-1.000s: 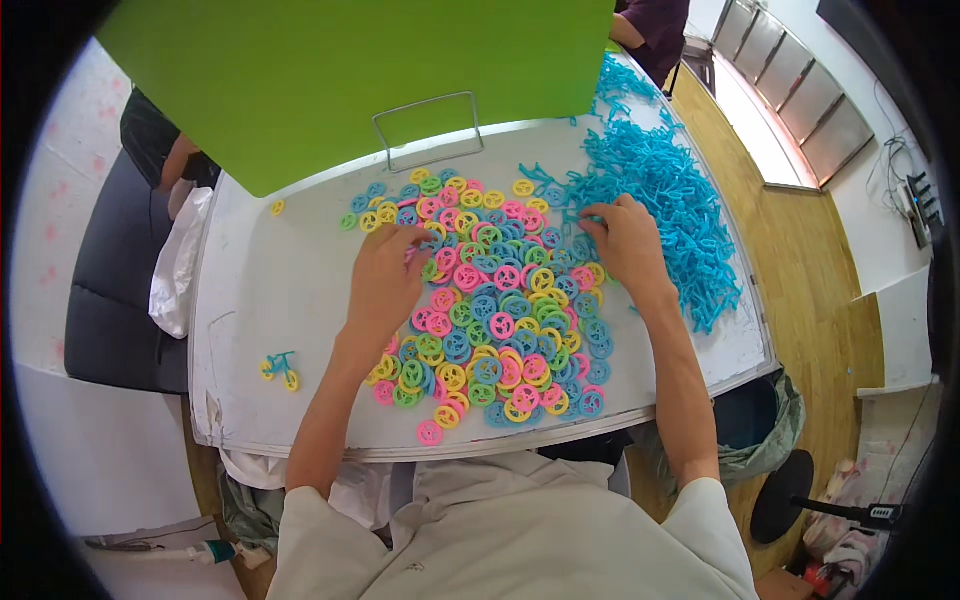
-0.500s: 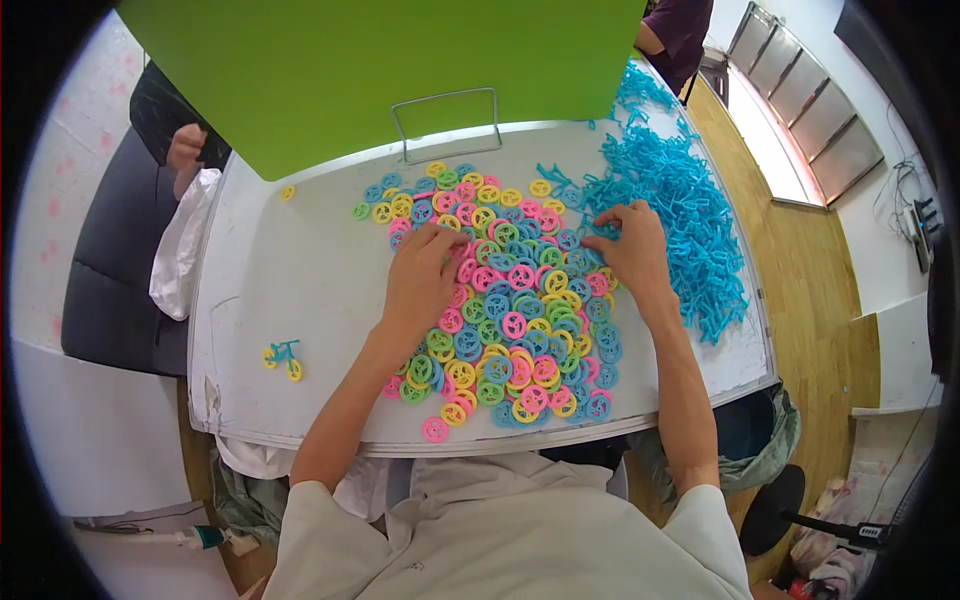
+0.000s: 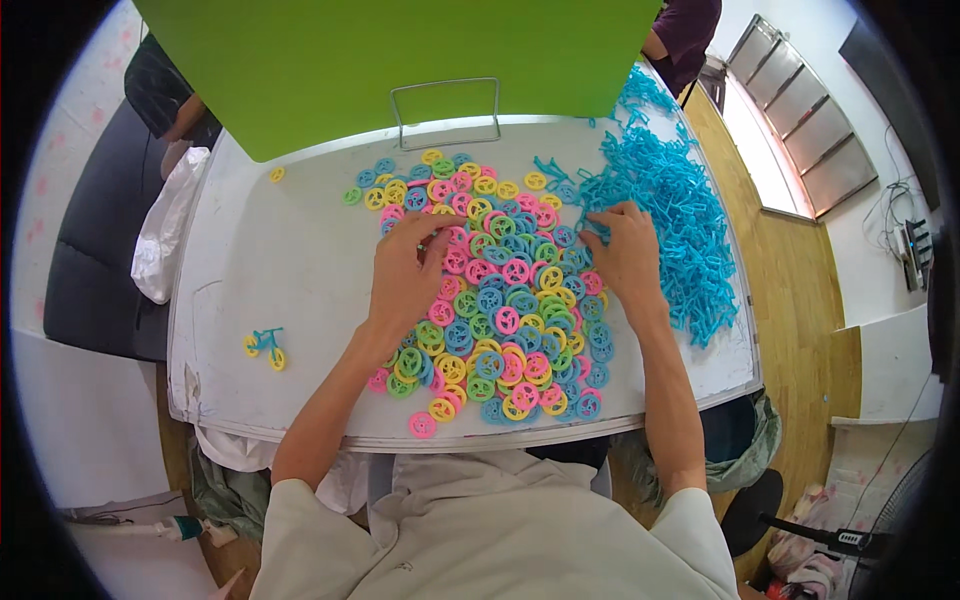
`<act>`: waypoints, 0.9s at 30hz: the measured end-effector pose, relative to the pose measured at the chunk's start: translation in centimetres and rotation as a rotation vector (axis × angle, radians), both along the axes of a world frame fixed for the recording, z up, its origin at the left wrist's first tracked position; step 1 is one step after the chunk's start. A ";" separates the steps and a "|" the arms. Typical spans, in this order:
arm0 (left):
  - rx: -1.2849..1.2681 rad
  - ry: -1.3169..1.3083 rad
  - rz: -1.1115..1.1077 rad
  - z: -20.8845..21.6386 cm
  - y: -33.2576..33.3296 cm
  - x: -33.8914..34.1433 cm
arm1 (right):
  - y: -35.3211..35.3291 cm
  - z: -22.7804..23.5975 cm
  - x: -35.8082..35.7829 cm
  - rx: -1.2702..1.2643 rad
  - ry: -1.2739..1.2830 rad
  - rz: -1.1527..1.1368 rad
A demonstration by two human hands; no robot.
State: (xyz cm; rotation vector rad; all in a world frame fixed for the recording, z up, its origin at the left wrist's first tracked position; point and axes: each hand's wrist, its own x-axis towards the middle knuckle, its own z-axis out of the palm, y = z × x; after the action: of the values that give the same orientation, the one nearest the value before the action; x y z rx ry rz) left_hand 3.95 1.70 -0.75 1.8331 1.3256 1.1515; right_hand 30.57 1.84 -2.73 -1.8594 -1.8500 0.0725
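Head view: the left hand [image 3: 408,268], left of the frame's centre, is at the left edge of a spread of toy wheels [image 3: 507,320] in pink, yellow, green and blue. Its fingers are curled and the thumb is bent toward them; whether anything is pinched between them I cannot tell. The right hand [image 3: 628,255], right of centre, is between the wheels and a heap of blue plastic pieces [image 3: 685,215] that fills the upper right of the table. Its fingers and thumb are part bent, with blue pieces close by the fingertips; whether it grips one is unclear.

The wheels lie overlapping across the middle of the white table [image 3: 225,270]. At the lower left of the tabletop is a small toy bicycle [image 3: 267,346] with a blue frame and yellow wheels, well apart from the rest. One yellow wheel [image 3: 277,174] lies alone at the upper left. A green panel [image 3: 400,50] crosses the top of the frame, a bent metal wire loop [image 3: 447,82] in front of it.
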 end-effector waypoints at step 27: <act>-0.475 -0.597 -0.298 1.2 -1.9 1.2 | -2.3 3.0 -6.1 -0.231 1.043 0.330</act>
State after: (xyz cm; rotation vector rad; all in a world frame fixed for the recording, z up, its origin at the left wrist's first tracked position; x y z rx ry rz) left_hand 5.15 -0.17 0.47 1.1645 0.8469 1.0026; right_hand 24.43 -0.45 0.30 -1.1948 -1.3582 1.1646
